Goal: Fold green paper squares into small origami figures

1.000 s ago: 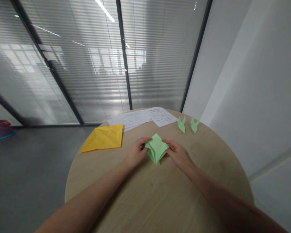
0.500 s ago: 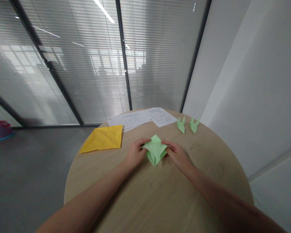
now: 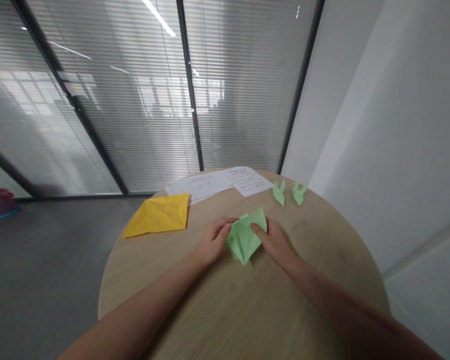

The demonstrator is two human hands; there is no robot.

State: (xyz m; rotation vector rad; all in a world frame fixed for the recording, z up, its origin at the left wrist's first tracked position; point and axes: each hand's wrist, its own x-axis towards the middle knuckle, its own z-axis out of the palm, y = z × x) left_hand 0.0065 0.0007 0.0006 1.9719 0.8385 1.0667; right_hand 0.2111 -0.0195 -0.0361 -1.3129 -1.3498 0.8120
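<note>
A partly folded sheet of light green origami paper (image 3: 244,240) is held between my two hands above the middle of the round table. It has a pointed lower tip, and creases run up from that tip. My left hand (image 3: 214,239) pinches its left corner between thumb and fingers. On the other side my right hand (image 3: 273,240) grips the right flap, thumb on the front and fingers hidden behind. The upper right corner of the paper stands raised.
Two folded green paper figures (image 3: 279,193) stand at the back right of the wooden table (image 3: 217,310). Printed white sheets (image 3: 247,181) lie at the back edge. A creased yellow paper (image 3: 159,215) rests at the left. A red and blue basket (image 3: 0,204) sits on the floor.
The green paper's upper right flap has swung up, and its outline has changed. My right thumb has come onto the paper's front. My left hand keeps its place at the left corner.
</note>
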